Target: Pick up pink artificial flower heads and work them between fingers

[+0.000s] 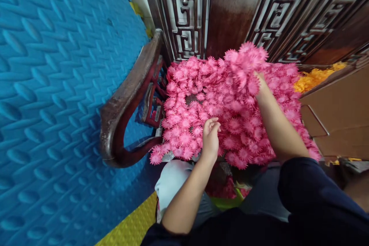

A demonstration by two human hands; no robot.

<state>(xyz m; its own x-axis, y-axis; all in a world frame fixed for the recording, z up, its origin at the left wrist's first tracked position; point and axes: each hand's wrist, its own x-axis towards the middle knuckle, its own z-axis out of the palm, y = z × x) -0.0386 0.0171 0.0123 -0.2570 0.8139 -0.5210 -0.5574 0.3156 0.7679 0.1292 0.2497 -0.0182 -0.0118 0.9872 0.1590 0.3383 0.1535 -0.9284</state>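
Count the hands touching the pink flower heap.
2. The left hand rests on the heap's near edge; the right hand digs into the pink flowers near its raised top, fingers partly hidden.

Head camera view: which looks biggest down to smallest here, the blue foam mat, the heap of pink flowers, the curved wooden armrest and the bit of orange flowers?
1. Blue foam mat
2. Heap of pink flowers
3. Curved wooden armrest
4. Orange flowers, only partly visible behind the cardboard box, so their real extent is unsure.

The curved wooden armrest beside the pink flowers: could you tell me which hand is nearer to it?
Left. The left hand hovers over the flowers close to the armrest; the right hand is deeper in the pile, farther away.
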